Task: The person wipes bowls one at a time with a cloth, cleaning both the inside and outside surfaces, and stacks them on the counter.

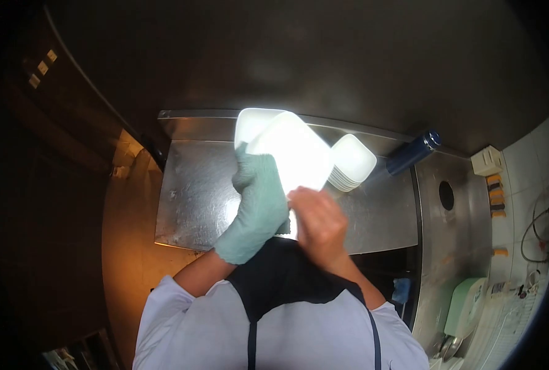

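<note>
My left hand [257,194], in a pale green glove, is closed on the left edge of a white square plate [299,148]. The plate is raised over the steel table and tilted toward me, its face washed out by glare. Another white dish [249,123] shows behind its upper left corner. At the plate's lower edge is my bare right hand [319,223], fingers curled and smeared by motion. I cannot tell what is in those fingers. Just right of the held plate stands a stack of white square dishes [353,159].
The steel table [194,191] has a raised back edge against a dark wall. A dark blue bottle [410,154] lies aslant toward the right end. Farther right, a steel counter [444,246] has a round hole, with a green container [464,308] near its lower end.
</note>
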### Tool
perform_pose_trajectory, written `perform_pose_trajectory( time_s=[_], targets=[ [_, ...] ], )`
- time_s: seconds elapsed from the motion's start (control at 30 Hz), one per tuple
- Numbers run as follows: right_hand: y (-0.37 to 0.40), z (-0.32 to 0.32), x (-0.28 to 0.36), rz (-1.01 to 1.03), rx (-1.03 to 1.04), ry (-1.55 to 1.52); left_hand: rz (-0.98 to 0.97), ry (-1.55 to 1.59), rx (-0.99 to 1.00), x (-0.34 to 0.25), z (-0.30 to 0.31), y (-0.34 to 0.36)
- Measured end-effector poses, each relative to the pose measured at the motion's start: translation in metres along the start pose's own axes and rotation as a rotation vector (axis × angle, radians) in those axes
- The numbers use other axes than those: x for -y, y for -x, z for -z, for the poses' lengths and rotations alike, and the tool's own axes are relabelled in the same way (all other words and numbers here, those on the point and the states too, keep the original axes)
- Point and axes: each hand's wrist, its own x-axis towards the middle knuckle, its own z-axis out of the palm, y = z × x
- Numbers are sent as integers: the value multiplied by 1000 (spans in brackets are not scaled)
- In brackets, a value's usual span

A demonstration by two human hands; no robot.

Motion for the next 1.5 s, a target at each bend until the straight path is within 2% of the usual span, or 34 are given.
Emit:
perform_pose_trajectory(
  time_s=[0.07,0.13,0.17,0.23,0.33,0.4,0.47,0.5,0.53,0.6,0.67,0.73,0.8,0.87,0.93,1.0,1.07,1.13,1.2,1.3,1.33,1.4,1.5],
  targets=[
    [-3,-6,11,15,120,-85,-24,-75,-45,18,3,4],
    [-12,4,7,70,103,-201,10,134,68,10,49,-1],
    [-16,11,0,98,98,-261,264,486,52,-12,58,-10],
    [0,15,-38,77,-52,-299,96,224,15,4,58,-3],
    [-17,-1,-48,-389,-189,-927,-19,-108,57,-2,74,-6],
    [2,-30,-61,-455,204,-852,-9,-35,30,-7,81,-3],
    [58,-94,-94,-567,436,-965,54,231,-55,-12,93,0],
    [88,-140,-127,-531,586,-1090,102,387,-109,-13,102,4],
    [71,-131,-100,-704,675,-1179,150,534,-176,-12,116,8],
    [30,-104,-40,-757,1108,-937,246,771,-357,-8,146,19],
    [67,-142,-58,-426,1242,-819,307,954,-572,2,177,29],
    [87,-138,-74,-581,1276,-828,323,1078,-778,14,208,39],
    [79,-112,-80,-571,1096,-783,328,1148,-914,21,224,52],
    [51,-78,-87,-758,896,-886,341,1188,-977,23,226,61],
    [-13,-46,-54,-697,565,-1209,361,1234,-988,17,214,65],
    [-75,-25,-9,-460,408,-1226,381,1279,-955,11,193,62],
    [-106,-39,7,-118,407,-962,436,1290,-832,15,170,51],
    [-145,-57,41,623,307,-274,468,1271,-714,24,145,42],
    [-146,-89,53,704,396,-114,507,1234,-640,38,125,41],
    [-113,-115,62,300,448,-60,561,1140,-606,62,114,53],
    [-101,-120,65,221,466,-8,565,1092,-606,66,116,56],
    [-87,-115,76,-53,728,-90,545,953,-630,71,119,55],
    [-86,-92,69,-123,950,-622,429,652,-679,57,139,31]
  ],
)
